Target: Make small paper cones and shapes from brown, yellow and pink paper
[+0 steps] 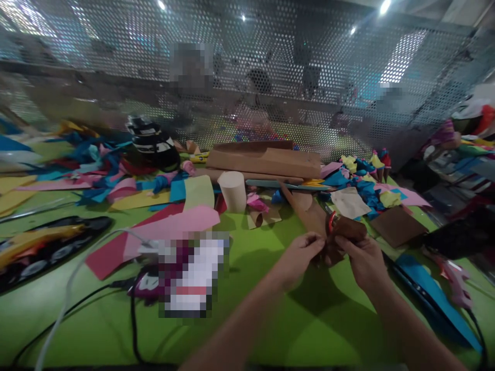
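Left hand point(299, 257) and right hand point(365, 260) both pinched closed on brown paper point(330, 247), above green surface point(263, 257). Red-handled scissors point(331, 220) just beyond, contact unclear.

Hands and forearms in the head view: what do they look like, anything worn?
The person's left hand and right hand are bare, without gloves. The left forearm and right forearm show no sleeve, watch or bracelet. No ring is visible, but blur could hide one.

Table point(247, 335), and behind it the mesh point(240, 62).
On the table, the roll point(234, 191) stands before the cardboard point(263, 161). The cable point(68, 288) lies at the left, the glue gun point(456, 283) at the far right.
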`<action>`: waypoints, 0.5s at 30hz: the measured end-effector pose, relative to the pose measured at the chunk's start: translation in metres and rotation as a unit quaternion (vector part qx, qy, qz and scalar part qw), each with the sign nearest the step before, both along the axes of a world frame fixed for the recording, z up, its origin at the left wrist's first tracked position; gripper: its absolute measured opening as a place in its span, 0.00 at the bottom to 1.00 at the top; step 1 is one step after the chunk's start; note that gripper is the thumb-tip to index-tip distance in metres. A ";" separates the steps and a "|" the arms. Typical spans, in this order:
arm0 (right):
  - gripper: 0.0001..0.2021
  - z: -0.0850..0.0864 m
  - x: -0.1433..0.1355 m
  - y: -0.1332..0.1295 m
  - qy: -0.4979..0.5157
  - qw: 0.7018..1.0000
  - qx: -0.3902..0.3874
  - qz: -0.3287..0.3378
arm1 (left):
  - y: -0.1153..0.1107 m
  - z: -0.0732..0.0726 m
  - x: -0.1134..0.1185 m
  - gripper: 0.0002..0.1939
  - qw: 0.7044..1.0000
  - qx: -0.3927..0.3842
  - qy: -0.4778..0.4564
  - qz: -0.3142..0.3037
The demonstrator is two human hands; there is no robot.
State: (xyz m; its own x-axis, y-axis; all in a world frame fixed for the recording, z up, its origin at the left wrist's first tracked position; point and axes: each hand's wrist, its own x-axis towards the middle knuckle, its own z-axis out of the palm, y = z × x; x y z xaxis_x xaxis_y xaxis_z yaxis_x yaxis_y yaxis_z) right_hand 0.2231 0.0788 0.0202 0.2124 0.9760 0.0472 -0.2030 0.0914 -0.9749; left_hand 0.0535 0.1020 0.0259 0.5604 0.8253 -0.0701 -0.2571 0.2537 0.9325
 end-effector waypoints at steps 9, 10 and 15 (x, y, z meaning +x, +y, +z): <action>0.12 0.001 -0.001 -0.001 -0.037 0.999 -0.012 -0.003 | 0.000 -0.003 0.001 0.09 0.981 0.135 0.116 0.072; 0.13 0.002 -0.002 -0.001 -0.040 0.999 -0.013 0.002 | -0.001 -0.001 0.001 0.08 0.971 0.168 0.149 0.081; 0.12 0.007 -0.006 -0.002 -0.052 0.998 -0.003 0.033 | -0.005 0.001 -0.002 0.09 0.931 0.264 0.232 0.097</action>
